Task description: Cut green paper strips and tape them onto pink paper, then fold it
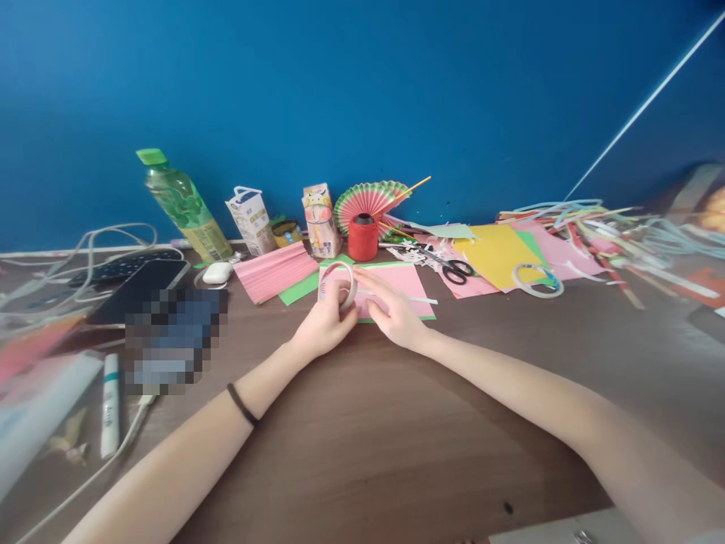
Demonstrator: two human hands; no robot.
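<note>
My left hand [324, 326] is closed around a roll of white tape [337, 285], held upright just above the desk. My right hand [392, 311] rests beside it on a pink paper sheet [403, 282] backed by green paper, fingers pressed down near a strip of tape running from the roll. Both hands sit at the middle of the brown desk [362, 423]. A black band circles my left wrist.
Behind stand a red thread spool [362, 237], a pink paper fan [367, 199], two small cartons, a green bottle [182, 204]. Folded pink paper [275, 270] lies left. Scissors [448, 266], yellow paper, another tape roll [537, 279] and paper strips lie right. Cables, keyboard and a marker are at left.
</note>
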